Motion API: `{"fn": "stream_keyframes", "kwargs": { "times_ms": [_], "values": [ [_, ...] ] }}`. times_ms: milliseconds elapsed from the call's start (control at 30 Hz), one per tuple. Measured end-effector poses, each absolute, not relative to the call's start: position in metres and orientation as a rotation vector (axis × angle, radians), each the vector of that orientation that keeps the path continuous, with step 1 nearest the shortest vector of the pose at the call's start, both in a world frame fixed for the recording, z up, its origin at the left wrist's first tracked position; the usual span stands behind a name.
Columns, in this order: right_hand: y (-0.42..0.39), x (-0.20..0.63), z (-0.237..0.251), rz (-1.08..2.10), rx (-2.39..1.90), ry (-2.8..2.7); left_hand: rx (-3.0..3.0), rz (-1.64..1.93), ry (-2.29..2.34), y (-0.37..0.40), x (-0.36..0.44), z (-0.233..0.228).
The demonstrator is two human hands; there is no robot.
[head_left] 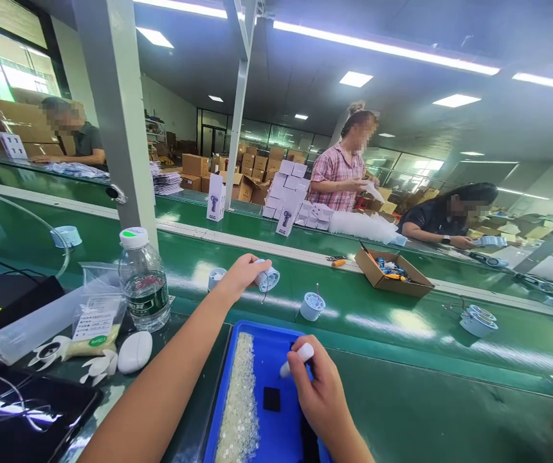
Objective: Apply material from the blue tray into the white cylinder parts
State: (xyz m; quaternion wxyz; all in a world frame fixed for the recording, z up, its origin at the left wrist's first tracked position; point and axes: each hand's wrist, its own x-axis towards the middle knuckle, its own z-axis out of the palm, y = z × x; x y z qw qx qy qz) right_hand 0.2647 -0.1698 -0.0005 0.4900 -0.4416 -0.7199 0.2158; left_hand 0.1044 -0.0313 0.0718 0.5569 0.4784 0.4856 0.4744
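My left hand (244, 275) is stretched out over the green belt, its fingers closed around a light blue round plastic housing (269, 279) with a thin wire hanging from it. Behind that wrist stands a similar housing (215, 278), and another housing (312, 307) with an upright wire sits to the right. Above a blue tray (276, 328), my right hand (323, 379) grips a white stick-like tube (298, 359); its exact kind is unclear. In the tray lie many tiny clear washers (238, 405) and a black square pad (271, 399).
At left stand a water bottle (144, 283), a white case (134, 352) and a labelled bag (96, 325). Across the belt are a cardboard box of tools (392, 273), stacked white boxes (286, 186) and several people working. A grey post (122, 128) rises at left.
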Motion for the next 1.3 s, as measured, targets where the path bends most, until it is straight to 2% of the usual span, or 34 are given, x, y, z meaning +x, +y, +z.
{"fn": "stream_keyframes", "kwargs": {
  "times_ms": [167,367,500,933,1300],
  "values": [
    [-0.175,0.262,0.002,0.732,-1.044,-1.838,1.167,1.056,1.139,-0.035,0.110,0.070],
    [-0.166,0.270,0.003,0.754,-1.024,-1.203,1.197,0.983,1.068,-0.042,0.122,0.073],
    [-0.164,0.274,0.008,0.785,-1.041,-1.032,1.223,0.966,1.059,-0.048,0.132,0.077],
    [-0.164,0.274,0.004,0.854,-1.054,-0.995,1.276,0.954,0.996,-0.054,0.136,0.079],
    [-0.166,0.270,0.002,0.872,-0.965,-0.972,1.466,0.942,1.166,-0.059,0.146,0.079]
  ]
}}
